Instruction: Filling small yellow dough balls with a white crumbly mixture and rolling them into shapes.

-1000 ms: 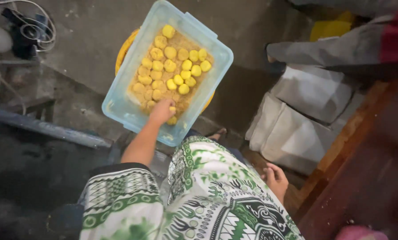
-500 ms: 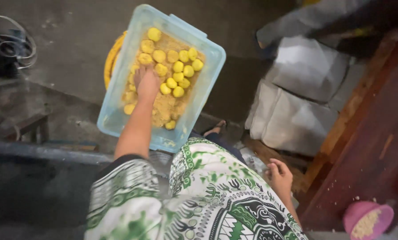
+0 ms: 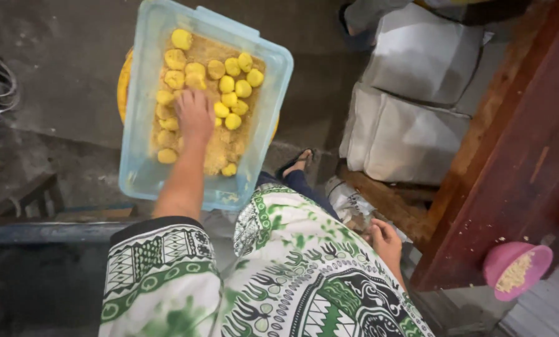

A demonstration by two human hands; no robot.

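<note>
Tub [image 3: 143, 163] of pale blue plastic, breadcrumbs inside, yellow balls [image 3: 232, 84] lying just beyond and beside our left hand [image 3: 194, 114], which we press flat and unclenched onto the crumbs, seemingly to coat them; our right hand [image 3: 387, 242] hangs loosely curled, holding nothing, at our patterned shirt [image 3: 279, 281].

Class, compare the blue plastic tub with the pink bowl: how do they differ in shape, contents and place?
The blue tub is rectangular; the pink bowl is round. The tub holds yellow balls on crumbs, with the left hand among them; the bowl holds only pale crumbs. The tub sits ahead, the bowl far right. Both are open-topped.
</note>
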